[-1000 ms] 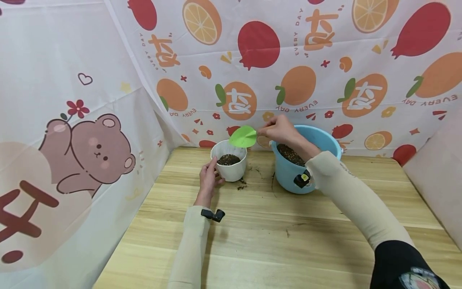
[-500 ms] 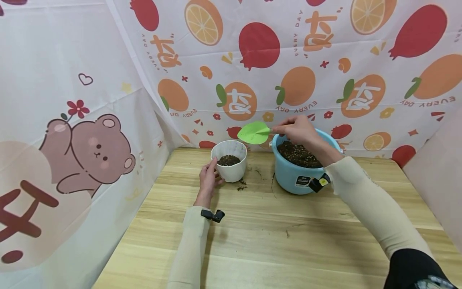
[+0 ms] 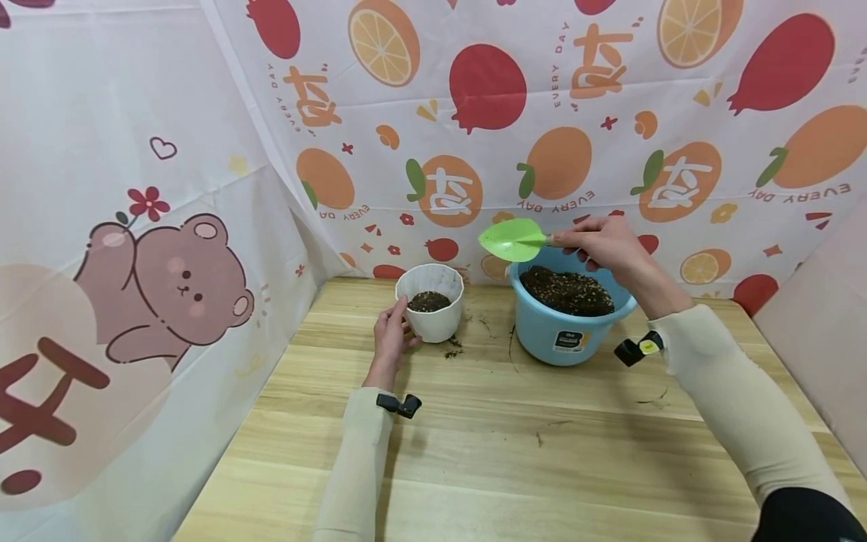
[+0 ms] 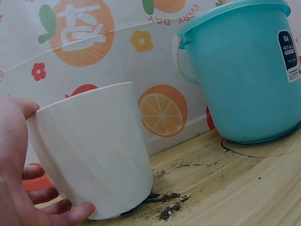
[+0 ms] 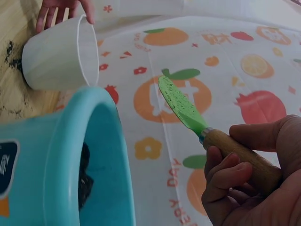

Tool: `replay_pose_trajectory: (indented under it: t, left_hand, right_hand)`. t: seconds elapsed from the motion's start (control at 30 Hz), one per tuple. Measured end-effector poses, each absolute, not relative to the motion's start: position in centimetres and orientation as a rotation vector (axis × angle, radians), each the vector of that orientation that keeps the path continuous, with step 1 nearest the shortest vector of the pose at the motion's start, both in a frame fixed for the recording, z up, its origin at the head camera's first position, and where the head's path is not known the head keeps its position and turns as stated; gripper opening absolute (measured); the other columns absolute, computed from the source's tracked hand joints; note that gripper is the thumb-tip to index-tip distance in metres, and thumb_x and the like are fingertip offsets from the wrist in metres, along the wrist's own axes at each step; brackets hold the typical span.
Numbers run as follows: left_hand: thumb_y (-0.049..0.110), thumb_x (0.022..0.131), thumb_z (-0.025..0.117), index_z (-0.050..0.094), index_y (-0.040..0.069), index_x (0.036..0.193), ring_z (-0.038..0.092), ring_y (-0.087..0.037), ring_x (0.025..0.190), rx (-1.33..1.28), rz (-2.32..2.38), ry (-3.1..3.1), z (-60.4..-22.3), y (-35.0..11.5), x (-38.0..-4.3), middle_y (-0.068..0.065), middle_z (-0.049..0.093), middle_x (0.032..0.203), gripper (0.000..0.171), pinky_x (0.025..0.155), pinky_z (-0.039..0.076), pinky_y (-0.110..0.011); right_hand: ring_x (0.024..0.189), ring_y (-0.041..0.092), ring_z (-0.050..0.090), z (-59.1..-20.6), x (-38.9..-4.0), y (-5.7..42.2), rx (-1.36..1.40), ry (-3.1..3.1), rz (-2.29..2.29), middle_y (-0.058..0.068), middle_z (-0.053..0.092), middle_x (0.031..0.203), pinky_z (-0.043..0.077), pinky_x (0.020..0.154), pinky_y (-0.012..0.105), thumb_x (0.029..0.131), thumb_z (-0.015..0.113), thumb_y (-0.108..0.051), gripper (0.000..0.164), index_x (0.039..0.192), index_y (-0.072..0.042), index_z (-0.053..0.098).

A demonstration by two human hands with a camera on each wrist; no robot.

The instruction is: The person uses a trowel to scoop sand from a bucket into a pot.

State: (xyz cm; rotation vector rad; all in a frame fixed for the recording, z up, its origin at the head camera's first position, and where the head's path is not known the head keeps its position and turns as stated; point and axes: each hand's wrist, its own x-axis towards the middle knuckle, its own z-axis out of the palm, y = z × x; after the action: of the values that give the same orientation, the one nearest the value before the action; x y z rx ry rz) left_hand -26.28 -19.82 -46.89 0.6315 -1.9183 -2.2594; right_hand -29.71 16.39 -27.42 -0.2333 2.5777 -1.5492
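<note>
My left hand [image 3: 390,331] steadies a white flowerpot [image 4: 94,150], thumb at its rim and fingers curled against its lower side. Dark soil [image 3: 430,302] lies inside the pot. In my right hand [image 3: 609,245] is a small green garden trowel [image 3: 515,239], gripped by its wooden handle [image 5: 244,157]. The blade, dotted with bits of soil in the right wrist view, points left above the near-left rim of a light blue bucket [image 3: 562,342]. Dark soil [image 3: 569,290] fills much of the bucket.
Both containers stand on a wooden table [image 3: 474,452], near a fruit-printed cloth [image 3: 379,113] at the back. Soil crumbs [image 4: 169,209] are scattered between pot and bucket. A bear-printed cloth [image 3: 196,286] hangs at the left. The bucket has a white handle [image 4: 181,61].
My right hand has moved to the right with the trowel, from beside the pot to over the bucket. The left hand and the pot have stayed in place.
</note>
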Motion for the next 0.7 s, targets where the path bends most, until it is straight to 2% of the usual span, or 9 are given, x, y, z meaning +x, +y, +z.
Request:
replay_pose_trajectory:
  t: [0.3,0.57,0.7]
  left_hand:
    - [0.062,0.097,0.055,0.044,0.008,0.143,0.058,-0.029,0.111,0.631,-2.249,-1.917,-46.9,-19.8,-26.3,-0.016,0.048,0.139,0.071,0.1,0.056,-0.049]
    - [0.059,0.098,0.055,0.045,0.007,0.142,0.058,-0.027,0.11,0.631,-2.245,-1.913,-46.9,-19.8,-26.2,-0.016,0.049,0.138,0.069,0.096,0.058,-0.047]
    - [0.059,0.098,0.056,0.045,0.007,0.142,0.058,-0.027,0.109,0.628,-2.245,-1.911,-46.9,-19.8,-26.3,-0.016,0.049,0.136,0.069,0.094,0.059,-0.046]
  right_hand:
    - [0.063,0.01,0.051,-27.5,-29.4,19.9,-0.161,2.637,-1.544,-0.014,0.068,0.076,0.047,0.054,0.026,0.091,0.072,-0.051,0.044,0.115,-0.013,0.076]
    - [0.057,0.006,0.053,-28.1,-29.0,22.7,-0.105,2.649,-1.584,-0.016,0.067,0.068,0.046,0.05,0.023,0.092,0.072,-0.049,0.022,0.096,-0.028,0.076]
    - [0.06,0.005,0.054,-28.4,-29.1,24.0,-0.069,2.67,-1.551,-0.017,0.068,0.068,0.046,0.052,0.023,0.091,0.071,-0.052,0.022,0.096,-0.031,0.077]
